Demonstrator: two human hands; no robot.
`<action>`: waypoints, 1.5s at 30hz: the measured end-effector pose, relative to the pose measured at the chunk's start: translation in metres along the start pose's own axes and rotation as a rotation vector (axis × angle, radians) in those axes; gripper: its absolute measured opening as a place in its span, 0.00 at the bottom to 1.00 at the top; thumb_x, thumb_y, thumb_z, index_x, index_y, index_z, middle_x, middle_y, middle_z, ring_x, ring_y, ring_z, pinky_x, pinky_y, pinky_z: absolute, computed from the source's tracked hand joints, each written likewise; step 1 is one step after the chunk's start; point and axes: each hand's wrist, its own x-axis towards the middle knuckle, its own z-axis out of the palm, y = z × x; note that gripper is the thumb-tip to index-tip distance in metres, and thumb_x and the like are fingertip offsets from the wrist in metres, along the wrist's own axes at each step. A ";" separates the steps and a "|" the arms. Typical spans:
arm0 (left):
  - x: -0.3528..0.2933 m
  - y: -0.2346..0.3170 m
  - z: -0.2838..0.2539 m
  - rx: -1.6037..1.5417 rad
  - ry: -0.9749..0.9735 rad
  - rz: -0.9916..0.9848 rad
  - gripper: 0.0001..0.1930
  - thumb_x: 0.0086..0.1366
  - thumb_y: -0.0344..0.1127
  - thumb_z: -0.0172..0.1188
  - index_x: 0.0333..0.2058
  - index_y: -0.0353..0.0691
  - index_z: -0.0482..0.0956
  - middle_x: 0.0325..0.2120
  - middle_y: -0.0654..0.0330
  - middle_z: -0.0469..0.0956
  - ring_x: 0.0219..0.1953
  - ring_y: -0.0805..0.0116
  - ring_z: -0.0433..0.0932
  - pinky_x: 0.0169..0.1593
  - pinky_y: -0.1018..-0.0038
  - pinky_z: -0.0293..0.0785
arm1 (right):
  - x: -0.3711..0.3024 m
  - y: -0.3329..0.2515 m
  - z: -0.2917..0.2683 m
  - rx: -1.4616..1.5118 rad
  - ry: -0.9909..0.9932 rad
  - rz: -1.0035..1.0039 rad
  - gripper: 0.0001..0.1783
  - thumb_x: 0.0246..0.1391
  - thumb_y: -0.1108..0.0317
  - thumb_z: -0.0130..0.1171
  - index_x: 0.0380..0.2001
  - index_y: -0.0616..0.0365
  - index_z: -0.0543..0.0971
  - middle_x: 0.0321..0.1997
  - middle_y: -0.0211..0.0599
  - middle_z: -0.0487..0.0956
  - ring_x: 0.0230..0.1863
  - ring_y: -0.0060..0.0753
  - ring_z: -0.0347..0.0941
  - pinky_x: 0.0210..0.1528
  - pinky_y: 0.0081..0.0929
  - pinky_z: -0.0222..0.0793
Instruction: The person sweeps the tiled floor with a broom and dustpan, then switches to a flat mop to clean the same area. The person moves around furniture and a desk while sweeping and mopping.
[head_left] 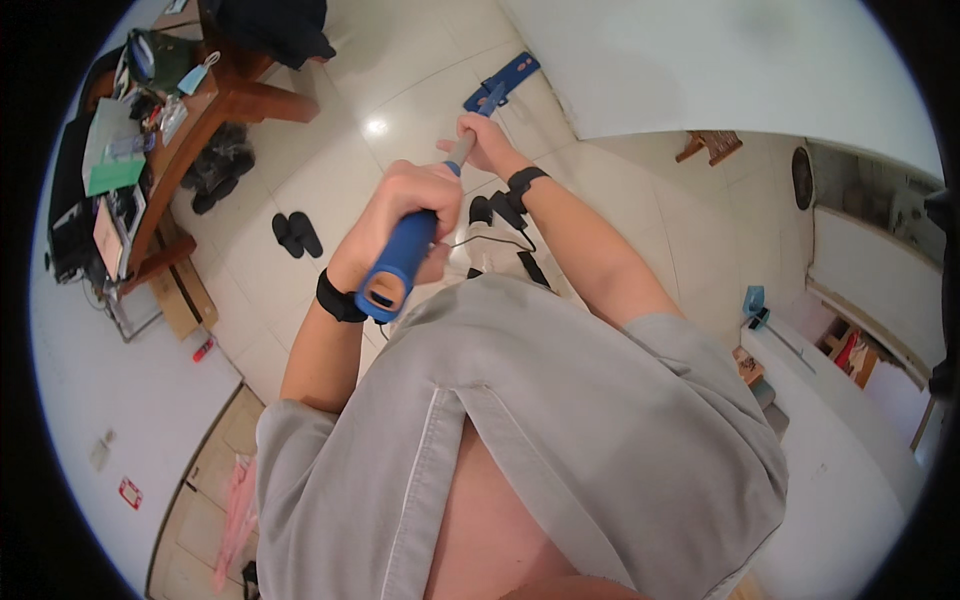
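Both hands grip one long flat mop, which runs away from me toward the wall. My left hand point(408, 205) is wrapped round the blue grip point(398, 262) at the near end of the pole. Farther along, my right hand point(487, 146) closes on the grey and blue pole, close above the mop head. The blue rectangular mop head point(517, 72) rests on the tiled floor near the base of the white wall. Black bands circle both my wrists.
A pair of dark slippers point(297, 235) lies on the floor to the left. Beyond stands a cluttered wooden desk point(262, 100) with bags beneath it. A small wooden stool point(712, 146) is behind the white wall point(700, 75). A low partition point(830, 400) runs along the right.
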 end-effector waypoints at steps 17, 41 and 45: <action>-0.265 0.109 -0.029 -0.093 -0.444 -0.063 0.23 0.39 0.47 0.75 0.15 0.44 0.67 0.14 0.58 0.69 0.20 0.48 0.72 0.26 0.61 0.64 | -0.101 0.212 0.168 -1.486 -0.721 -0.174 0.37 0.36 0.34 0.85 0.27 0.56 0.81 0.32 0.47 0.83 0.39 0.55 0.81 0.41 0.47 0.75; -0.500 0.121 0.023 -0.454 1.147 0.005 0.11 0.55 0.41 0.57 0.24 0.49 0.62 0.19 0.68 0.63 0.29 0.68 0.62 0.62 0.59 0.65 | -0.171 0.323 0.244 -1.541 -0.575 0.027 0.20 0.43 0.56 0.76 0.41 0.51 0.88 0.42 0.39 0.90 0.49 0.51 0.86 0.51 0.47 0.82; -0.465 0.162 0.012 -0.424 0.907 -0.060 0.11 0.55 0.41 0.56 0.24 0.50 0.61 0.20 0.69 0.63 0.30 0.69 0.62 0.61 0.59 0.65 | -0.222 0.276 0.247 -1.470 -0.303 0.003 0.18 0.44 0.58 0.77 0.40 0.48 0.89 0.42 0.39 0.90 0.50 0.49 0.87 0.51 0.47 0.83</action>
